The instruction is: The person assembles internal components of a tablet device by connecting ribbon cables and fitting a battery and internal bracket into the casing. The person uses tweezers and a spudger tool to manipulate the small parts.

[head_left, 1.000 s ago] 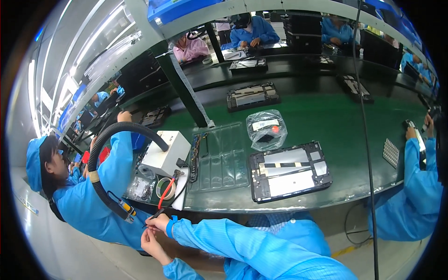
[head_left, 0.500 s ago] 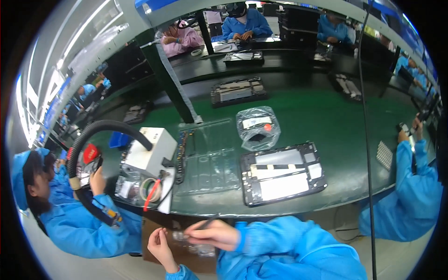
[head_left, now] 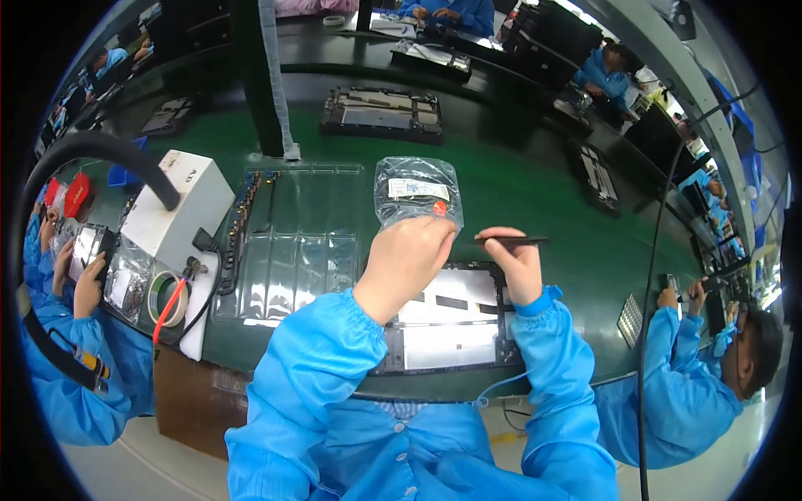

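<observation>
My right hand pinches a slim black tweezers-like tool, held level above the far right edge of an opened tablet-like device. My left hand is closed, its fingers bent inward over the device's far edge. Whatever its fingertips may hold is too small or hidden to make out. The device lies on the green bench, with a black frame and silvery white panels, partly covered by my hands. Just beyond my left hand sits a clear plastic bag with a white label and an orange-red dot.
Left of the device lies a clear compartment tray. Farther left stand a white box, a roll of tape and a black hose. A black cable hangs at right. Co-workers in blue sit on both sides.
Both hands have risen from below the bench edge to above the device. The slim black tool stays in my right hand. The view has shifted, so bench items appear farther left.
</observation>
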Demonstrator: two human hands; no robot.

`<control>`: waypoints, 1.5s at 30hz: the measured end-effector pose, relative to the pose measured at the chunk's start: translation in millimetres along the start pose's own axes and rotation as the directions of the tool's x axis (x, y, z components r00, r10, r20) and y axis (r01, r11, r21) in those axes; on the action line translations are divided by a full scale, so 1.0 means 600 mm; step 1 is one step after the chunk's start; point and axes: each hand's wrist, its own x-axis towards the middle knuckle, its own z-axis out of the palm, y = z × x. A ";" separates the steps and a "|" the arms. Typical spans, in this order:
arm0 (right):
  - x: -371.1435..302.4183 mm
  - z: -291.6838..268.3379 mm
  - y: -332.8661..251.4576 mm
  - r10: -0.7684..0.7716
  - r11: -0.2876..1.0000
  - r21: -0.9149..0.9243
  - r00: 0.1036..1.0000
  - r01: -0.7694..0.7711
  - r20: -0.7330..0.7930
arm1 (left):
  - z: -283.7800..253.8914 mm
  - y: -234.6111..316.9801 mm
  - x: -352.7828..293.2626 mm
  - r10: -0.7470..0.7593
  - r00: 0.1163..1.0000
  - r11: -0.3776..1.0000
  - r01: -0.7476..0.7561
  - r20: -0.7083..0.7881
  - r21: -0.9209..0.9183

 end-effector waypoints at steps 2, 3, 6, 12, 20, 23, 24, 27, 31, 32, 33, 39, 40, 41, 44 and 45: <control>-0.012 0.002 0.013 0.032 0.999 0.040 0.999 -0.033 0.026 | 0.010 -0.007 -0.015 -0.009 0.998 0.999 0.005 0.069 0.050; -0.013 0.003 0.013 0.053 0.997 0.047 0.998 -0.054 0.022 | 0.012 -0.008 -0.023 -0.004 0.993 0.995 -0.009 0.122 0.103; -0.013 0.005 0.013 0.060 0.981 -0.191 0.992 -0.038 0.110 | 0.023 -0.021 -0.032 0.022 0.986 0.996 -0.036 0.166 0.081; -0.017 0.007 0.009 0.045 0.950 -0.311 0.996 -0.017 0.083 | 0.021 -0.028 -0.039 0.042 0.968 0.997 -0.057 0.246 0.054; -0.015 0.011 -0.002 0.008 0.921 -0.387 0.992 0.041 0.125 | 0.012 -0.016 -0.033 0.039 0.938 0.999 -0.044 0.344 0.007; -0.013 0.012 -0.007 0.003 0.912 -0.407 0.991 0.051 0.130 | 0.012 -0.012 -0.030 0.058 0.928 0.996 -0.077 0.368 0.036; -0.013 0.011 -0.009 -0.006 0.909 -0.413 0.990 0.063 0.138 | 0.012 -0.012 -0.029 0.058 0.921 0.995 -0.085 0.384 0.052; -0.018 0.011 -0.008 -0.010 0.919 -0.391 0.994 0.052 0.107 | 0.011 -0.009 -0.029 0.062 0.918 0.993 -0.094 0.391 0.064; -0.019 0.009 -0.003 -0.045 0.932 -0.354 0.995 0.073 0.086 | 0.016 -0.014 -0.033 -0.028 0.966 0.999 0.019 0.257 0.038; -0.019 0.008 -0.003 -0.043 0.933 -0.354 0.995 0.072 0.088 | 0.017 -0.015 -0.033 -0.032 0.966 0.999 0.023 0.257 0.039; -0.019 0.006 -0.003 -0.046 0.926 -0.369 0.993 0.082 0.106 | 0.017 -0.016 -0.032 -0.042 0.968 0.999 0.036 0.248 0.028; -0.017 0.012 -0.007 -0.046 0.903 -0.418 0.988 0.103 0.145 | 0.011 -0.020 -0.031 -0.014 0.974 1.000 0.009 0.224 0.022; -0.016 0.013 -0.007 -0.068 0.899 -0.420 0.986 0.126 0.151 | 0.009 -0.019 -0.030 -0.014 0.973 1.000 0.010 0.229 0.020; -0.016 0.013 -0.007 -0.072 0.899 -0.418 0.986 0.129 0.150 | 0.008 -0.019 -0.029 -0.012 0.973 1.000 0.007 0.229 0.023; -0.016 0.008 -0.003 -0.112 0.910 -0.390 0.989 0.142 0.099 | 0.011 -0.019 -0.027 0.014 0.975 0.999 -0.022 0.223 0.033; -0.017 0.005 -0.001 -0.098 0.928 -0.356 0.993 0.113 0.059 | 0.014 -0.019 -0.028 0.037 0.973 0.997 -0.051 0.227 0.057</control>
